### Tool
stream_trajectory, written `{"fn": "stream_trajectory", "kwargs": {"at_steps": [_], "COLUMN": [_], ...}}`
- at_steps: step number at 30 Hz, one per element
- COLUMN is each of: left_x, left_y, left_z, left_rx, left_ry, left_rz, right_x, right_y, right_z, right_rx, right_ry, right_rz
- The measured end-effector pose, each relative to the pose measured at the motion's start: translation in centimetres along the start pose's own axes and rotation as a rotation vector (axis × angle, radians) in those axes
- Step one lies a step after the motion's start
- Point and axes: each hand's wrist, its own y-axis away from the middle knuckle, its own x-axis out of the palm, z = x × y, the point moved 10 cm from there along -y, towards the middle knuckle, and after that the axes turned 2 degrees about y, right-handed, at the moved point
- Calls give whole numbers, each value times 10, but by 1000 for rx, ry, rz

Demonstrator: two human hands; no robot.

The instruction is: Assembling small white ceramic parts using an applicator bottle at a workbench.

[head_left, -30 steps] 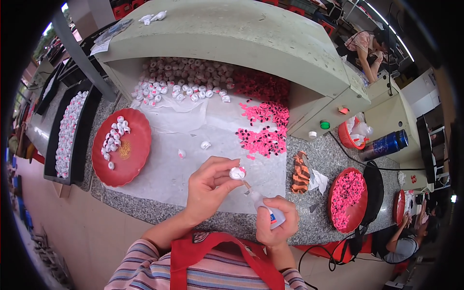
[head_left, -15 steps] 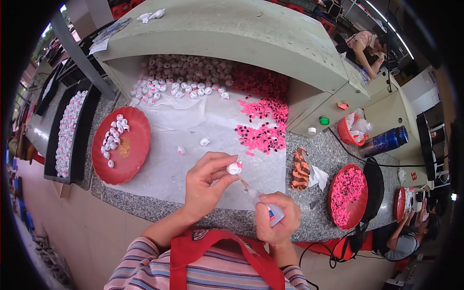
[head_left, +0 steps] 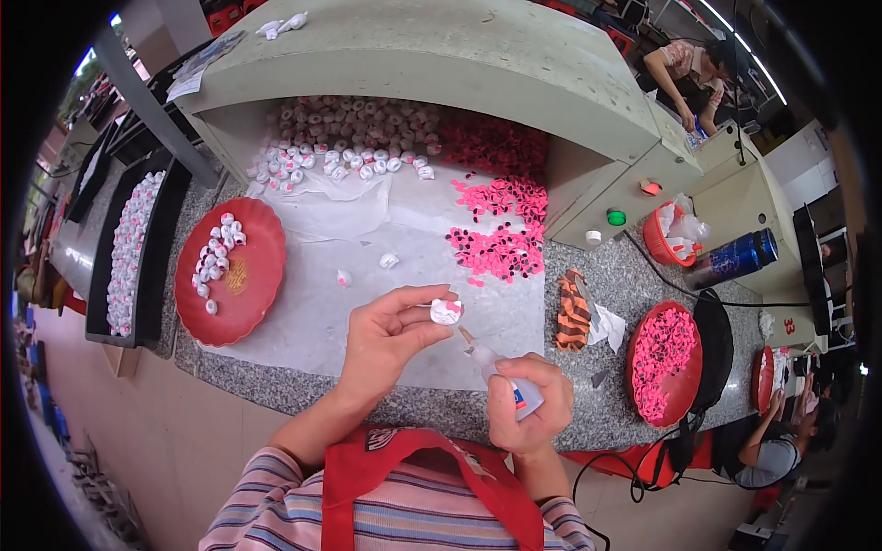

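Observation:
Between the thumb and fingers of my left hand (head_left: 390,335) is a small rounded white piece (head_left: 446,312) with pink marks. My right hand (head_left: 530,401) is wrapped round a translucent squeeze bottle of glue (head_left: 491,360). Its thin brownish nozzle tip points up at the white piece, just below it; whether they touch I cannot tell. Two similar white pieces lie apart on the white paper (head_left: 312,321) beyond my hands, one a white piece (head_left: 389,261), the other marked pink (head_left: 344,278). To their right spreads a heap of small pink pieces with black spots (head_left: 501,253).
Many white pieces (head_left: 367,129) are piled under the pale metal hood (head_left: 413,69). A red dish (head_left: 193,308) and a black tray (head_left: 95,317) stand left. Rightward are an orange striped cloth (head_left: 571,317), a red dish of pink pieces (head_left: 694,404) and a blue bottle (head_left: 735,259). Co-workers sit at right.
The white piece in my left hand has turned slightly, showing more pink on top. The bottle's nozzle has shifted a little to the right and up. Both grips stay the same.

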Motion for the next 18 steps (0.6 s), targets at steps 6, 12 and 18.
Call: {"fn": "stream_trajectory", "kwargs": {"at_steps": [6,12,18], "left_x": [-1,-1,-2], "left_y": [0,0,1], "left_z": [1,3,1], "left_rx": [-4,-8,-7], "left_ry": [8,-2,11], "left_rz": [1,-2,13], "right_x": [-5,0,5], "right_y": [3,5,2], "right_z": [-5,-5,-3], "right_rx": [23,52,71], "right_ry": [15,-21,0], "right_rz": [0,38,36]}}
